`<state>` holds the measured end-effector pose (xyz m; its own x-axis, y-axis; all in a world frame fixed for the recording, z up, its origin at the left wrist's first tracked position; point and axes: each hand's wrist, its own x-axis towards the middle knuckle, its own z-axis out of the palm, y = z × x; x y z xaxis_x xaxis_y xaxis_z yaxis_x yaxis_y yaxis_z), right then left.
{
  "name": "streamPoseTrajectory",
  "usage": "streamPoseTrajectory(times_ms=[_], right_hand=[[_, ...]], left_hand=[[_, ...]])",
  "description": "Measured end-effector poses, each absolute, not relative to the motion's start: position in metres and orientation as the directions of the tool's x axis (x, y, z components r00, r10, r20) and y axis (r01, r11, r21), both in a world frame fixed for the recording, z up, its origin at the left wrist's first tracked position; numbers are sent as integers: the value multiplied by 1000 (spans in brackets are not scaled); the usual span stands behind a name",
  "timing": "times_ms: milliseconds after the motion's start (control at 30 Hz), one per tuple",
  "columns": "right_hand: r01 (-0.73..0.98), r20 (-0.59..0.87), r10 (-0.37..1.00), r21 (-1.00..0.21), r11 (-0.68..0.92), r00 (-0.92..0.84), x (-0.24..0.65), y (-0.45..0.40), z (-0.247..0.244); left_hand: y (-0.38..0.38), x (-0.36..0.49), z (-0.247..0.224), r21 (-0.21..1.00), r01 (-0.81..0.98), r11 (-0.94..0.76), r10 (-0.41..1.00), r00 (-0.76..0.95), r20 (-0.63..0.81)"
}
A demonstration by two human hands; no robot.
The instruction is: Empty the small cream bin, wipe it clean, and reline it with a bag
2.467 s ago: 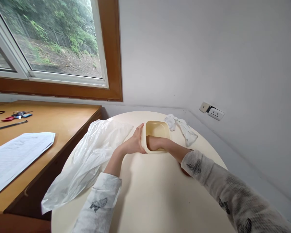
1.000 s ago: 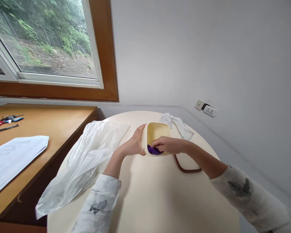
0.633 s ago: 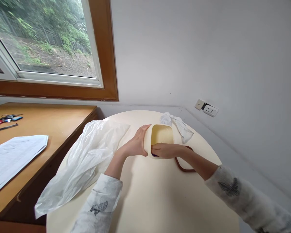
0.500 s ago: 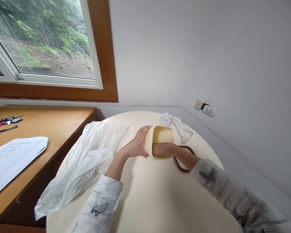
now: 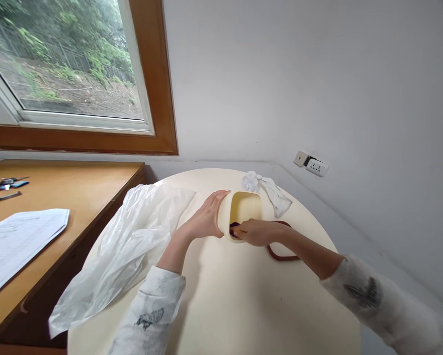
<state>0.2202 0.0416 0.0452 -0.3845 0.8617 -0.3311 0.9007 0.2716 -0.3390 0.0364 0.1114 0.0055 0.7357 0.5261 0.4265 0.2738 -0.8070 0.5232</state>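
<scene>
My left hand [image 5: 206,217] is closed round the left side of a cream square container [image 5: 224,217], tipped so its open mouth faces me and to the right. At the lower part of that mouth my right hand [image 5: 256,231] pinches a small dark purple thing [image 5: 235,227]. Most of this thing is hidden by the fingers and the rim, so its kind does not show. Behind my right wrist lies a brown rounded ring [image 5: 280,257] on the table, partly covered by the forearm.
A crumpled clear plastic bag [image 5: 132,236] spreads over the left of the round cream table [image 5: 236,305]. A knotted white bag [image 5: 273,195] lies at the back. On the wooden desk [image 5: 92,182] are papers [image 5: 29,241] and keys [image 5: 9,183]. A wall socket [image 5: 316,166] is behind.
My right hand has drawn back from deep inside the container to its mouth, and the dark purple thing now shows at its fingertips. My left hand keeps its hold on the container.
</scene>
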Motion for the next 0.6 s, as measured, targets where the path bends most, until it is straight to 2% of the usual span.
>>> streamPoseTrajectory(times_ms=[67,100,200,367,467,533,600], right_hand=[[891,-385,830,-370,261,-403,230,25,51],[869,-367,821,-405,283,-439,234,16,53],[801,-194,828,-439,407,-527,238,-6,52],[800,96,839,-260,541,-536,231,-10,29],[837,133,873,-251,487,-468,225,-1,21],[861,145,917,-317,399,-371,221,5,20],[845,182,946,-426,322,-268,217,12,21]], left_hand=[[112,36,6,526,269,-807,524,738,426],[112,36,7,533,263,-804,523,740,423],[112,33,9,580,237,-780,524,754,396],[113,26,10,686,209,-697,559,758,337],[114,26,7,756,191,-626,594,745,303],[114,29,2,748,198,-633,601,735,315],[114,36,-5,689,243,-683,603,719,345]])
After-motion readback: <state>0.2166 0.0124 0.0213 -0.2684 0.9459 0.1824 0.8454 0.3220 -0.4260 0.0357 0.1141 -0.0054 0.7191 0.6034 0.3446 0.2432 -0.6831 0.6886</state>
